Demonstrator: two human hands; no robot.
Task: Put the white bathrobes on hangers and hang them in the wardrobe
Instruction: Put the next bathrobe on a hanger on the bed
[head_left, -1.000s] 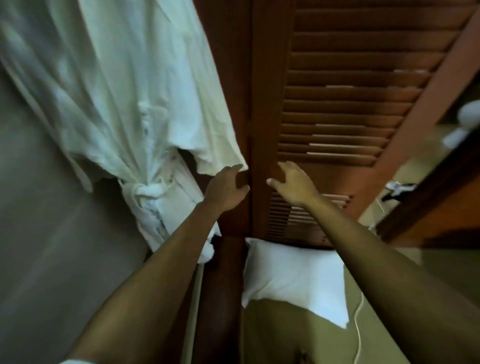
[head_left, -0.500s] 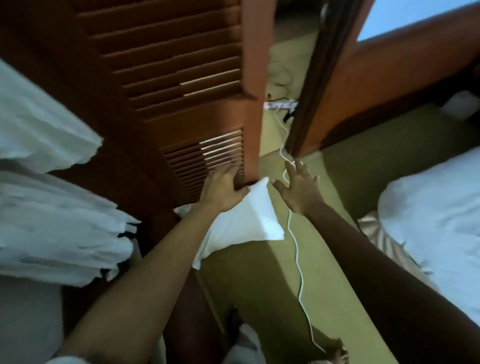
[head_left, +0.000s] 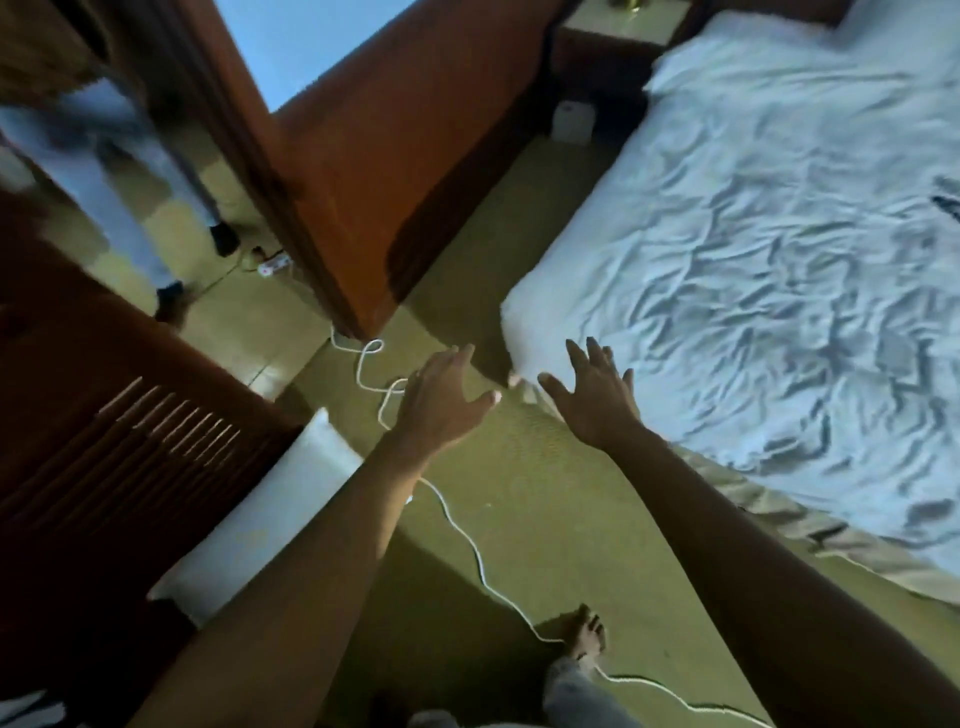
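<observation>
Both my hands are stretched out in front of me over the green carpet, holding nothing. My left hand (head_left: 441, 402) has relaxed fingers and hovers above a white cord. My right hand (head_left: 592, 392) is spread open near the corner of the bed (head_left: 779, 260). The louvered wardrobe door (head_left: 119, 415) is at the lower left. No bathrobe or hanger shows in this frame.
A white pillow (head_left: 260, 514) leans against the wardrobe door. A white cord (head_left: 467, 545) snakes across the carpet to a power strip (head_left: 272, 265). Another person's legs (head_left: 119, 176) stand in the doorway at upper left. My bare foot (head_left: 584, 636) is at the bottom.
My view has swung right, away from the wardrobe and the hanging white robe, toward the bed. Both hands left the wardrobe door and now hover over the carpet.
</observation>
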